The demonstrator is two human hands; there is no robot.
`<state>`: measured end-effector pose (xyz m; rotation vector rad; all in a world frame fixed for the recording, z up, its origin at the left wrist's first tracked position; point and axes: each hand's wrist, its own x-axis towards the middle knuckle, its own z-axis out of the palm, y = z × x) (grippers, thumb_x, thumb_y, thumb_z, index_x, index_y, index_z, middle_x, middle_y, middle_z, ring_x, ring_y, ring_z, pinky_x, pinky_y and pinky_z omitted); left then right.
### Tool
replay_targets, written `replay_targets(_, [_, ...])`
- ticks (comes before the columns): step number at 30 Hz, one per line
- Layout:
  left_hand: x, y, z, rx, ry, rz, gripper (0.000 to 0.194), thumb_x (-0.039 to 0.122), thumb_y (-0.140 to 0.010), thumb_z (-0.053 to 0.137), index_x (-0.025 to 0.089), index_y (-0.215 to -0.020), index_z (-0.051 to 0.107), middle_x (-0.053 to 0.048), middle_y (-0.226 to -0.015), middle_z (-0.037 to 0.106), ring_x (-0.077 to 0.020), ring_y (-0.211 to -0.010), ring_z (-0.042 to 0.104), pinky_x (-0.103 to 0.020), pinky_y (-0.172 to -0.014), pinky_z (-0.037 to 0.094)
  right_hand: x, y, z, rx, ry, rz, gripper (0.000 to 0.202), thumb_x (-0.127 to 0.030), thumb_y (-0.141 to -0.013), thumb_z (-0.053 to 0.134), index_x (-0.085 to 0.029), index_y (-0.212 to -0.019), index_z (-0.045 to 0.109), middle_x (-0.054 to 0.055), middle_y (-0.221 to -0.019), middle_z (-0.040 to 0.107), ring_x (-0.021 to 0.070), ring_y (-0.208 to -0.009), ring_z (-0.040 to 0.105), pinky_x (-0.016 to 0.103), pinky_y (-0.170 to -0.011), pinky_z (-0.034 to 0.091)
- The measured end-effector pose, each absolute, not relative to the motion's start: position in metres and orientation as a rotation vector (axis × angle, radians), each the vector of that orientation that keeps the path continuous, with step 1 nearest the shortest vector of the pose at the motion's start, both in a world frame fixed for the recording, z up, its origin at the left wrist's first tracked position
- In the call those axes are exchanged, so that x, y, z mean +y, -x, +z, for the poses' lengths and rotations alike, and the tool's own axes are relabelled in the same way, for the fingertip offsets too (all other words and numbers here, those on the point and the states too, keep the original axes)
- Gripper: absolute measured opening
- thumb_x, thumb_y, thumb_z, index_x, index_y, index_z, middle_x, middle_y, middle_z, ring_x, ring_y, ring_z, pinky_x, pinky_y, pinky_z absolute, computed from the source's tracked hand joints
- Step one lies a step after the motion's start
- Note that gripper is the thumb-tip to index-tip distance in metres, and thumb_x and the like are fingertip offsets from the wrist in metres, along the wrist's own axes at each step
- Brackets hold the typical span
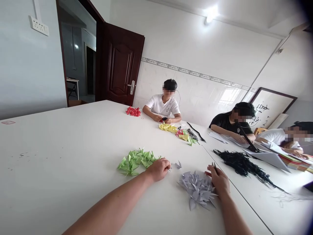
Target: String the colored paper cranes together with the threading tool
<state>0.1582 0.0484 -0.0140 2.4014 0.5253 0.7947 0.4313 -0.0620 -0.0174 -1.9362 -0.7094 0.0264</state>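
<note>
My left hand (159, 169) is closed beside a pile of green folded paper cranes (137, 160). A small pale bit shows at its fingertips, too small to name. Just right of it a single grey paper crane (178, 164) lies on the table. My right hand (220, 180) is closed round what looks like a small pair of scissors (214, 165), its two dark pointed tips sticking up, with something red beside the fingers. Against this hand's left side sits a heap of grey-lilac paper cranes (197, 188).
On the white table (61, 143) are red cranes (133, 111), yellow cranes (168, 127) and a black cord bundle (241, 164). A paper cutter (251, 145) stands at the right. Three people sit across the table. A brown door (122, 65) stands open behind.
</note>
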Motion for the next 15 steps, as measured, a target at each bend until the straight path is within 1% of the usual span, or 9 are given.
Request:
replay_targets(3, [0.058,-0.155,-0.016,0.641,-2.382,0.825,0.025,-0.001,-0.067,0.041,0.017,-0.073,0.056,-0.004,-0.084,0.063,-0.0148,-0.082,0.057,-0.025,-0.075,0.046,-0.045,-0.43,-0.021,-0.792,1.853,0.197,0.033,-0.044,-0.084,0.054,-0.012,-0.088,0.062,0.003,-0.081,0.068,0.0129,-0.063,0.064,0.026,-0.058,0.049])
replay_targets(8, [0.076,-0.134,-0.016,0.814,-2.348,0.885,0.025,-0.001,-0.065,0.042,0.016,-0.072,0.059,-0.003,-0.081,0.064,-0.0162,-0.082,0.057,-0.026,-0.076,0.045,-0.013,-0.418,-0.023,-0.938,1.735,0.431,0.027,-0.036,-0.086,0.055,-0.012,-0.098,0.06,0.005,-0.094,0.066,0.0128,-0.071,0.064,0.026,-0.062,0.051])
replay_targets(11, [0.087,-0.116,-0.014,0.93,-2.321,0.924,0.025,-0.001,-0.066,0.043,0.016,-0.074,0.06,-0.004,-0.081,0.063,-0.0156,-0.078,0.057,-0.026,-0.074,0.046,0.007,-0.403,-0.023,-1.04,1.68,0.527,0.024,-0.033,-0.087,0.054,-0.012,-0.097,0.06,0.004,-0.094,0.064,0.0129,-0.075,0.063,0.028,-0.065,0.052])
replay_targets(15, [0.097,-0.091,-0.012,0.996,-2.323,0.944,0.024,0.0,-0.067,0.043,0.017,-0.074,0.06,-0.002,-0.079,0.062,-0.0145,-0.077,0.057,-0.024,-0.072,0.045,0.03,-0.375,-0.022,-1.159,1.635,0.599,0.023,-0.033,-0.088,0.053,-0.012,-0.096,0.059,0.003,-0.092,0.063,0.0125,-0.074,0.062,0.029,-0.066,0.052])
